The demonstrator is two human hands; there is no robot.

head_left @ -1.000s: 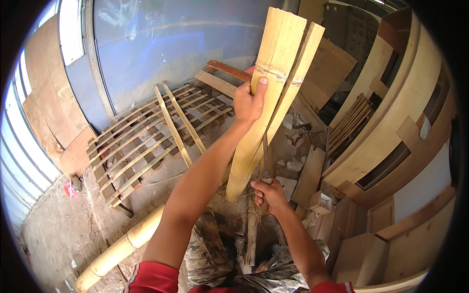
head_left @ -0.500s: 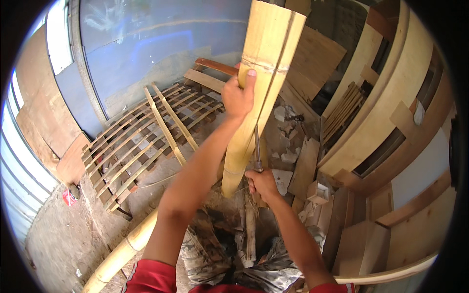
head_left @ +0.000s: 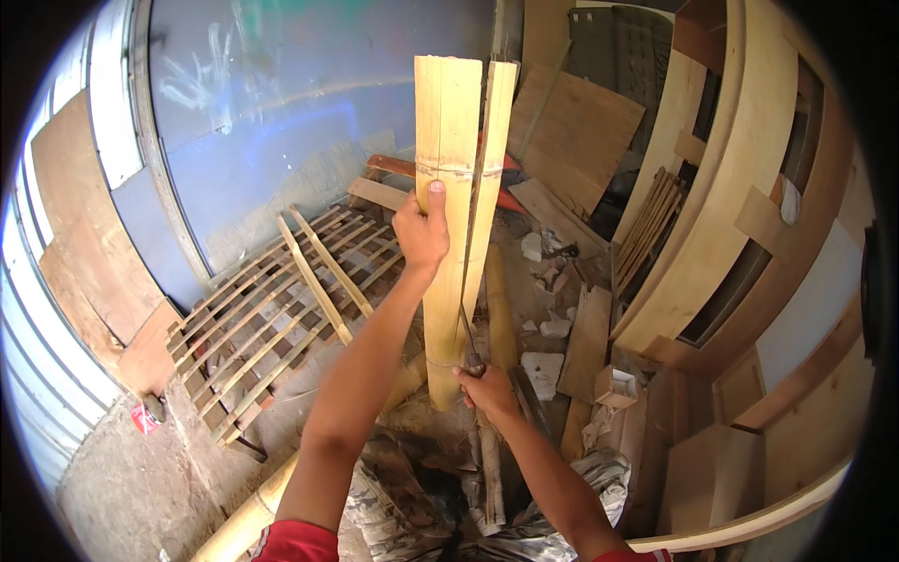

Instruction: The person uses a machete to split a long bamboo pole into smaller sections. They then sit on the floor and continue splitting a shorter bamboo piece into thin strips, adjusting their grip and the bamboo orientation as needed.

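A thick split length of yellow bamboo [head_left: 442, 225] stands nearly upright in front of me. My left hand [head_left: 424, 229] grips its left edge below the upper node, thumb lying on the face. Down the right side runs a long split, and a narrow strip [head_left: 485, 169] stands apart from the wider piece at the top. Low in that split sits the dark, thin metal blade of a knife [head_left: 470, 339], seen nearly edge-on. My right hand [head_left: 489, 389] is closed round its handle, near the lower node. The left fingers behind the bamboo are hidden.
A slatted bamboo frame [head_left: 281, 300] with two loose strips lies left. Bamboo poles rest on the floor, one at lower left [head_left: 248, 510]. Rubble [head_left: 552, 281], boards [head_left: 585, 342] and a small box [head_left: 615, 386] lie right, beside a large curved wooden structure [head_left: 721, 234].
The bamboo has shifted left and down and stands more upright. Its split gapes wider at the top, the strip now parted. My right hand and the knife have moved lower along it.
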